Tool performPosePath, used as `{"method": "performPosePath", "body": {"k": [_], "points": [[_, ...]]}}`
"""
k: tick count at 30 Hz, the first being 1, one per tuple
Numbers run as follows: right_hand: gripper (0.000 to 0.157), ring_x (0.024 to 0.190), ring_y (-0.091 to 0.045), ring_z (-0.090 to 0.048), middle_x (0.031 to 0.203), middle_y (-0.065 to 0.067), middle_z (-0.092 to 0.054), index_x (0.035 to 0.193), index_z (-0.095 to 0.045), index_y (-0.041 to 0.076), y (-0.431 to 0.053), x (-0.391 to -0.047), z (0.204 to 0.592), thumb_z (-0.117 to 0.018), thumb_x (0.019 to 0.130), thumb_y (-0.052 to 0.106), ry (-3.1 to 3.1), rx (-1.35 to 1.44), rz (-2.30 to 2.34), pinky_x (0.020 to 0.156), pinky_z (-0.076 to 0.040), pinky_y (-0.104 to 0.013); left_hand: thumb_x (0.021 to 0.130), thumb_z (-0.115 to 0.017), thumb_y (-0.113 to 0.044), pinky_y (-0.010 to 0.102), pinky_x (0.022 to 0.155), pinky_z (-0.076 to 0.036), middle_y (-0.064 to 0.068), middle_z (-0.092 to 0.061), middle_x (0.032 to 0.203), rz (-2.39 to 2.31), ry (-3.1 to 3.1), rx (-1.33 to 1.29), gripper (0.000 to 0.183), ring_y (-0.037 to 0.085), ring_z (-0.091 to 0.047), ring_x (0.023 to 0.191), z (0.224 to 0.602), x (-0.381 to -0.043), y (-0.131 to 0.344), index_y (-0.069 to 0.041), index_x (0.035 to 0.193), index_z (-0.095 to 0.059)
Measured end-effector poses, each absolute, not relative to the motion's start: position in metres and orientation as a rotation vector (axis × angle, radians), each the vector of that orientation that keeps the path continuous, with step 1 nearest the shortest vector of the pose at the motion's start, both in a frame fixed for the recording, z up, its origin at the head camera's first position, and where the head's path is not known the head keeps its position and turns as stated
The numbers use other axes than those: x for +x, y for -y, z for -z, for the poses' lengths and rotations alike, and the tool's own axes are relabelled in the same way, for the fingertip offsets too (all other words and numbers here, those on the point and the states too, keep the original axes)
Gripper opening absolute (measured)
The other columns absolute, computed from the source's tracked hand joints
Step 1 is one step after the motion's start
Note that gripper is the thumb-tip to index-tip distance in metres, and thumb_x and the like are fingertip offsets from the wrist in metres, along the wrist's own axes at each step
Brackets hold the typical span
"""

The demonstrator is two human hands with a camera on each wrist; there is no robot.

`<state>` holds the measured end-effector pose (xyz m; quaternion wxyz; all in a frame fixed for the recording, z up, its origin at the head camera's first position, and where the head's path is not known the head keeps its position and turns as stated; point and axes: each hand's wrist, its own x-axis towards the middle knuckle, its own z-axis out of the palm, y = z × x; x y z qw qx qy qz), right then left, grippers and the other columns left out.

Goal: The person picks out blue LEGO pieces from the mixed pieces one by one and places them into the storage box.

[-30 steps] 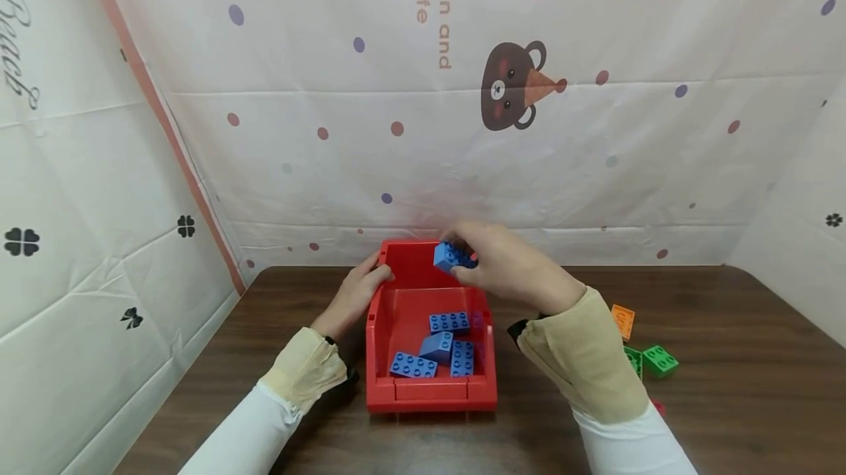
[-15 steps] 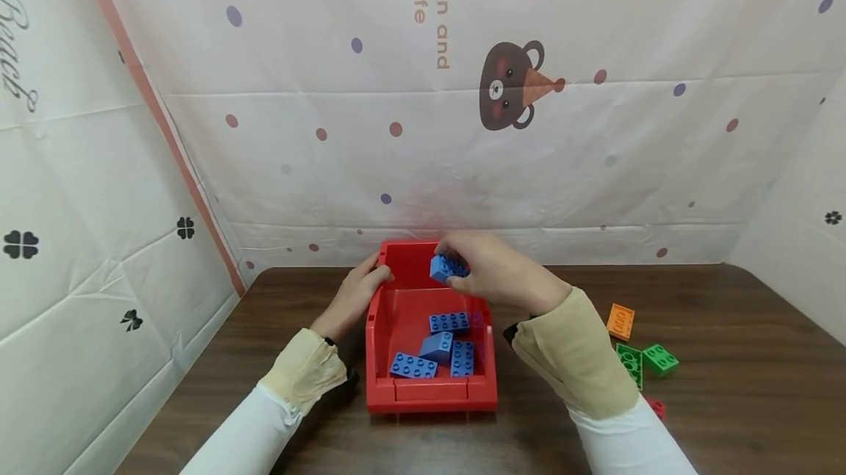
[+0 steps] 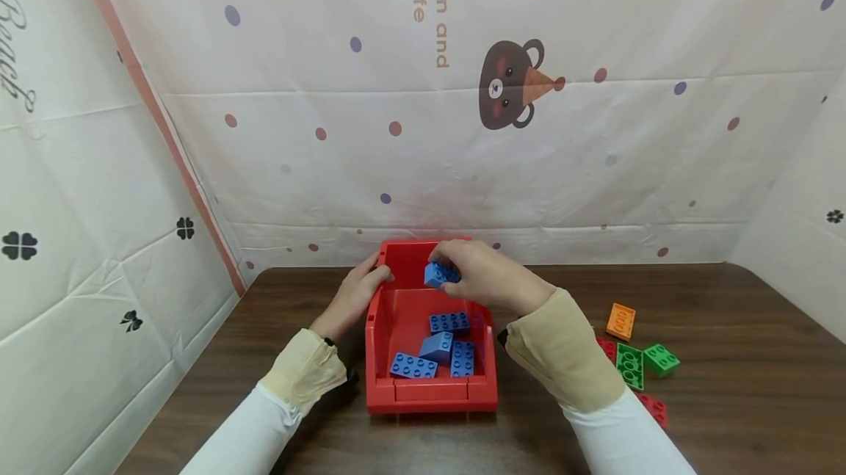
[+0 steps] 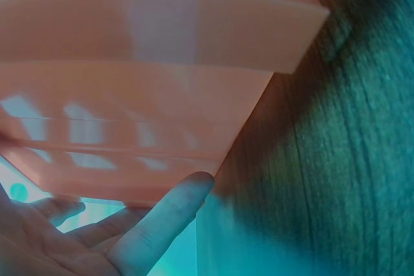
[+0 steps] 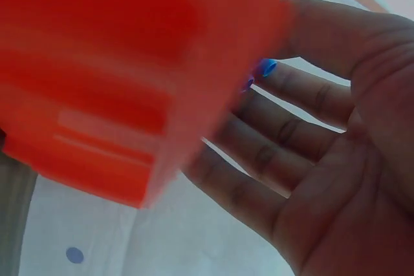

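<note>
A red plastic bin (image 3: 431, 396) stands mid-table. My left hand (image 3: 355, 297) grips its back left edge, thumb on the near side of the wall; the left wrist view has that thumb (image 4: 165, 218) along the bin's side. Between thumb and fingers my right hand (image 3: 492, 277) pinches a blue toy brick (image 3: 436, 274) over the back of the bin. In the right wrist view the bin's wall (image 5: 129, 95) hides most of that brick (image 5: 267, 67). On the bin's floor lie a sloped blue brick (image 3: 436, 347) and several studded ones, including one at the back (image 3: 449, 322).
Right of the bin on the dark wooden table (image 3: 542, 431) lie an orange brick (image 3: 620, 321), a green brick (image 3: 660, 360), another green one (image 3: 630, 367) and red bricks (image 3: 653, 409) partly behind the right sleeve. A printed white cloth (image 3: 297, 181) hangs behind the table.
My right hand has moved left and slightly down with the blue brick, further over the bin. More of the red and green bricks shows beside the sleeve. The left hand has stayed put.
</note>
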<state>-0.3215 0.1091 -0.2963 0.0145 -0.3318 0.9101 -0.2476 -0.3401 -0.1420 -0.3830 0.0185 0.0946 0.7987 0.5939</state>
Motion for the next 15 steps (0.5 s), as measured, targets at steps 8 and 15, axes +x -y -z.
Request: {"method": "performPosePath", "body": {"k": [8,15], "points": [[0.047,0.111,-0.023,-0.065,0.124,-0.007,-0.068,0.136,-0.065,0.007,-0.096,-0.328,0.31,-0.082,0.092,0.01,-2.851,-1.032,0.701,0.098,-0.059,-0.043,0.103,-0.049,-0.023,0.044,0.08,-0.065,0.022,-0.066,0.126,-1.829,-2.499,0.289,0.055,0.046,-0.072,0.095,0.383,-0.341,0.144,-0.018,0.158,-0.045],[0.045,0.11,-0.021,-0.064,0.122,-0.006,-0.068,0.133,-0.066,0.009,-0.09,-0.335,0.324,-0.082,0.092,0.012,-2.83,-1.036,0.669,0.097,-0.059,-0.042,0.103,-0.049,-0.024,0.047,0.08,-0.065,0.025,-0.067,0.119,-1.827,-2.508,0.292,0.052,0.047,-0.072,0.092,0.384,-0.342,0.143,-0.015,0.155,-0.047]]}}
